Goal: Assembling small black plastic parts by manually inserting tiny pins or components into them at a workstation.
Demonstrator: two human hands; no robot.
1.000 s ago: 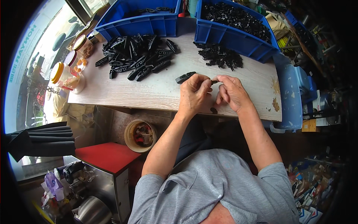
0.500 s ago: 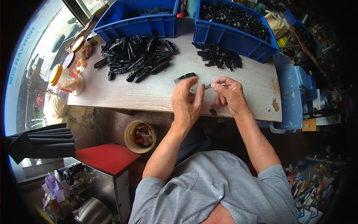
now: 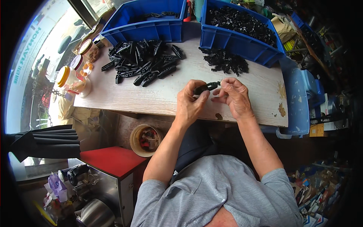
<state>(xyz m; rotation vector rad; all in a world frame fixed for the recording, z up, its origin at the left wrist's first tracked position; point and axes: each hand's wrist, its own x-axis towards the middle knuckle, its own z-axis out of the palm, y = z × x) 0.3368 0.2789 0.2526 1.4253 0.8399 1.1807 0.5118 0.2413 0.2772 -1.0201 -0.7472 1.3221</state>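
My left hand (image 3: 190, 102) is closed around a long black plastic casing (image 3: 202, 89), its thumb and fingers on either side. The casing's right end points at my right hand (image 3: 237, 99), whose thumb and forefinger pinch together there. A small black clip (image 3: 216, 84) shows at that end, partly hidden by the right fingertips; how firmly it sits in the casing I cannot tell. Both hands are above the near edge of the pale wooden table (image 3: 151, 96). Beyond them lie a pile of similar long casings (image 3: 141, 62) and a heap of small black clips (image 3: 228, 62).
Two blue crates stand at the back: the left crate (image 3: 147, 33) holds a few casings, the right crate (image 3: 234, 45) many small black parts. Lidded jars (image 3: 72, 81) line the table's left edge. Below are a waste bucket (image 3: 133, 140) and a red-topped cabinet (image 3: 113, 160).
My left hand has closed on a long casing that was at its fingertips before. The small clip in my right fingers has come up to the casing's end. The view has shifted slightly.
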